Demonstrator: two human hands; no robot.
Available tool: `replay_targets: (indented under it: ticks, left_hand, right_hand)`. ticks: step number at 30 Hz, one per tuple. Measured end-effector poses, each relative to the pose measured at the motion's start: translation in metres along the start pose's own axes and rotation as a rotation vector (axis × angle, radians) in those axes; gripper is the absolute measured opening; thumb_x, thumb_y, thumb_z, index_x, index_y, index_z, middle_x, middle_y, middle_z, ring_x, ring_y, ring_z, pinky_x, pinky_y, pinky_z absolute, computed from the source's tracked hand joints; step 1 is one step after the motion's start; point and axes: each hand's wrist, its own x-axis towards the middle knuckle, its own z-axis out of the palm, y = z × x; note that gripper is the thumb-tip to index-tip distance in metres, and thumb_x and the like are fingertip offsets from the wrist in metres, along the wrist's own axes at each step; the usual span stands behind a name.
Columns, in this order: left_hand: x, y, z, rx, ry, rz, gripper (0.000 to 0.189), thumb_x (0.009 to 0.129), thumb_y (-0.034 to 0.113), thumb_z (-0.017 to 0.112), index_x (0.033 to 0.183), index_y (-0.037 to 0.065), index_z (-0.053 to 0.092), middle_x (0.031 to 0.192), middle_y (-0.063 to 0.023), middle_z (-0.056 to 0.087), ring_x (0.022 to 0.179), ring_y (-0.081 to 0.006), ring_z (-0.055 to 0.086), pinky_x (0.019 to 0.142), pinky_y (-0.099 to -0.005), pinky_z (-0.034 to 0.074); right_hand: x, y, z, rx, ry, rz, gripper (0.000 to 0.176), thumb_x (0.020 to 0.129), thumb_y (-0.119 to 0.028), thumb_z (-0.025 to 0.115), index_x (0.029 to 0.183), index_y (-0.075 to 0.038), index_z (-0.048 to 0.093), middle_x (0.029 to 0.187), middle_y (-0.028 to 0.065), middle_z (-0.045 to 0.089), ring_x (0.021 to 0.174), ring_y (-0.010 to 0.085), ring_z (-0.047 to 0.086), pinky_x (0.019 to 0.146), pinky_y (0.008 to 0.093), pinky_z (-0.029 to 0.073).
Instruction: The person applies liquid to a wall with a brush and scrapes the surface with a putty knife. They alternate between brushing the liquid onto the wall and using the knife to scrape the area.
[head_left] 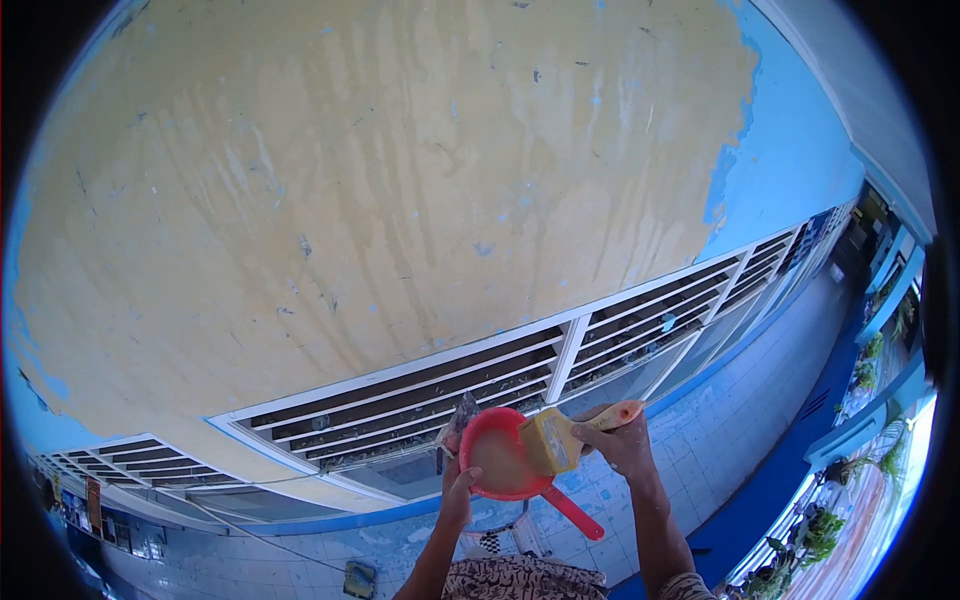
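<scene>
My left hand (457,492) grips the rim of a red scoop-like dipper (500,460) with a long red handle (573,513) that points down to the right. A pale liquid fills the dipper. My right hand (622,443) holds a wide paintbrush (556,438) by its wooden handle. The yellowish bristles rest over the dipper's right rim. A grey scraper blade (461,415) sticks up behind the dipper, near my left hand.
A large wall (380,180) ahead is scraped to a beige surface, with blue paint left at its edges. Below it runs a row of white-framed louvre vents (420,395). A tiled corridor floor (740,420) and plants (810,530) lie far below on the right.
</scene>
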Motion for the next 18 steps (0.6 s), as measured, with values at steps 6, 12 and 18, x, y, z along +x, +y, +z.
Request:
replay_targets:
  ticks: [6, 12, 18]
  left_hand:
    - [0.009, -0.014, -0.007, -0.02, 0.0, 0.017, 0.055, 0.083, 0.02, 0.059, 0.134, 0.0, 0.052, 0.116, -0.0088, 0.063, 0.099, -0.0157, 0.063, 0.08, -0.0285, 0.053]
    - [0.003, -0.001, 0.006, -0.008, 0.031, 0.065, 0.052, 0.082, 0.016, 0.059, 0.132, 0.0, 0.054, 0.118, -0.0107, 0.062, 0.102, -0.0195, 0.065, 0.079, -0.033, 0.058]
    - [0.006, -0.001, -0.002, 0.069, 0.104, -0.123, 0.049, 0.083, 0.027, 0.061, 0.127, 0.005, 0.058, 0.116, -0.0097, 0.062, 0.104, -0.0229, 0.063, 0.079, -0.0404, 0.058]
  right_hand:
    - [-0.002, 0.004, 0.002, 0.01, 0.027, -0.013, 0.017, 0.079, -0.008, 0.08, 0.086, 0.006, 0.072, 0.073, 0.0095, 0.07, 0.059, 0.0135, 0.067, 0.053, 0.0248, 0.055]
    - [0.0, 0.01, 0.003, 0.159, -0.006, 0.015, 0.022, 0.077, -0.008, 0.082, 0.086, 0.008, 0.069, 0.075, 0.0117, 0.071, 0.062, 0.0162, 0.069, 0.054, 0.0274, 0.057]
    - [0.002, 0.002, 0.002, 0.267, 0.025, -0.011, 0.021, 0.077, -0.006, 0.08, 0.088, 0.008, 0.068, 0.078, 0.0139, 0.071, 0.061, 0.0202, 0.069, 0.053, 0.0287, 0.058]
